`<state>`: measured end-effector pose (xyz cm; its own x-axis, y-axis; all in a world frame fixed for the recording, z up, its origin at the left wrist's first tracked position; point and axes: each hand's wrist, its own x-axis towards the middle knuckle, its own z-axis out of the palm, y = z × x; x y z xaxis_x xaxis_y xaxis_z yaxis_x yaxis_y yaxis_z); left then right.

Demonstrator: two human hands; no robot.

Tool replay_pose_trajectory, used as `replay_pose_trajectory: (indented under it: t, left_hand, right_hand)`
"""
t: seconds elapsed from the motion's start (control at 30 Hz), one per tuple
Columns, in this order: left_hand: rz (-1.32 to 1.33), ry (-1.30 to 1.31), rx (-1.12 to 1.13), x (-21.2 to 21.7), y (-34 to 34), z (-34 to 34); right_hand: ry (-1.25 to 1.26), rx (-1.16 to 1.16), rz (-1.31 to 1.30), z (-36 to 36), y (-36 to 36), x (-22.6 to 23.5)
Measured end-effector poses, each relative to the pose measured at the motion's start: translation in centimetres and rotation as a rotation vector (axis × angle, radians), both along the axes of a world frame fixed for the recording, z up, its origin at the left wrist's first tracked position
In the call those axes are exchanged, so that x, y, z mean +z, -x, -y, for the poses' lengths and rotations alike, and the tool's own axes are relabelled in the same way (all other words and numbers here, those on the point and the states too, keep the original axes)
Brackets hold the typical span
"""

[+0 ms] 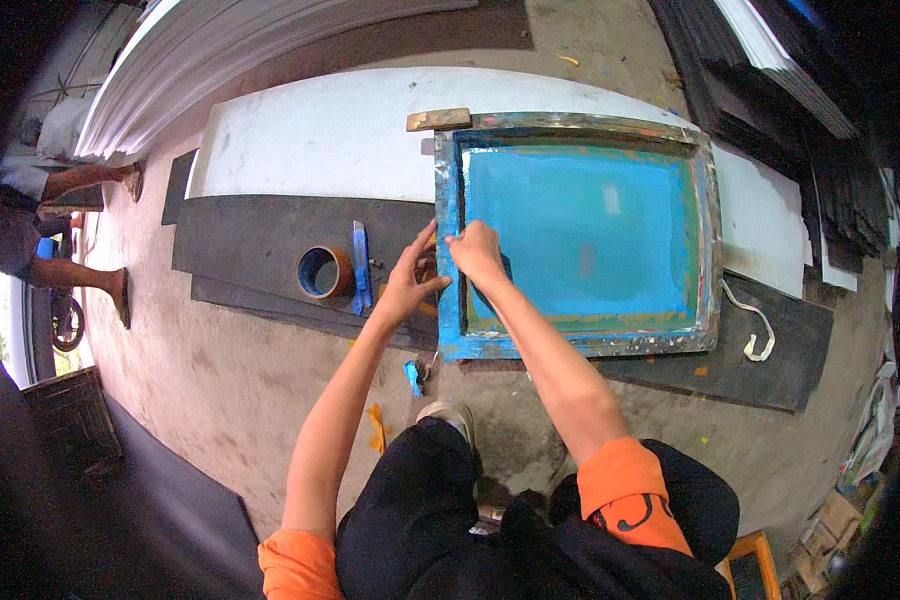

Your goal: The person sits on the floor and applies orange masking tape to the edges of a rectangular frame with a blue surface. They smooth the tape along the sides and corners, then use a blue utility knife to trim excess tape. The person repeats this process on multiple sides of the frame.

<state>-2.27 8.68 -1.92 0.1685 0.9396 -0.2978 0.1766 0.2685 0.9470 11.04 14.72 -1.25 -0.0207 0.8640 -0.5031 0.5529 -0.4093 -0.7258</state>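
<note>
Frame: one printing screen frame (577, 235), blue mesh, lying flat on a dark board (260, 240) over a white board (330, 135).
Right hand (476, 252): fingers curled shut on the frame's left rail.
Left hand (410, 282): fingers spread apart, resting against the rail's outer edge.
Edges: bare concrete floor (210, 390) on the near side; stacked sheets (820, 90) crowd the right.
Count: one tape roll (324, 272), one blue scraper (360, 265), one white strap (758, 330).
Hidden: right fingertips' grip is hard to make out; a bystander's legs (70, 230) are cut off at the left.

Open blue mesh (580, 240) inside the screen frame (712, 230), free to sweep across. Left of it, crowded by tape roll (324, 272) and blue scraper (360, 266); wooden block (438, 120) at top corner.
</note>
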Motion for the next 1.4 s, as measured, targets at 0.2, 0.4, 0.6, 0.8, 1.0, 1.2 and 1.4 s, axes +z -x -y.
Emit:
replay_pose_trajectory:
  t: [0.2,0.4,0.6,0.8,1.0,1.2,1.4]
  left_hand:
    - [-0.012,-0.156,-0.049,-1.8,0.3,-0.5]
    - [-0.024,-0.084,-0.068,-1.0,0.5,-0.1]
    - [0.023,0.004,-0.048,-1.0,0.2,-0.2]
    - [-0.065,-0.129,-0.042,-1.5,1.0,0.3]
    - [-0.045,-0.137,-0.054,-2.2,0.1,-0.3]
    - [-0.017,-0.076,-0.015,-1.8,0.2,0.1]
    - [-0.05,-0.21,0.042,-2.9,0.4,0.2]
  right_hand:
    - [-0.237,-0.234,-0.241,2.2,-0.7,-4.2]
    - [-0.17,-0.324,-0.179,3.0,0.4,-1.6]
    - [0.031,-0.313,-0.29,1.2,-0.4,-2.9]
    - [0.247,-0.175,-0.482,-0.6,-0.9,-3.8]
    - [0.191,-0.194,-0.173,-1.5,-0.9,-5.2]
    - [0.093,-0.202,0.145,-0.9,1.2,-1.8]
    - [0.045,0.077,-0.347,-0.1,-2.9,-1.6]
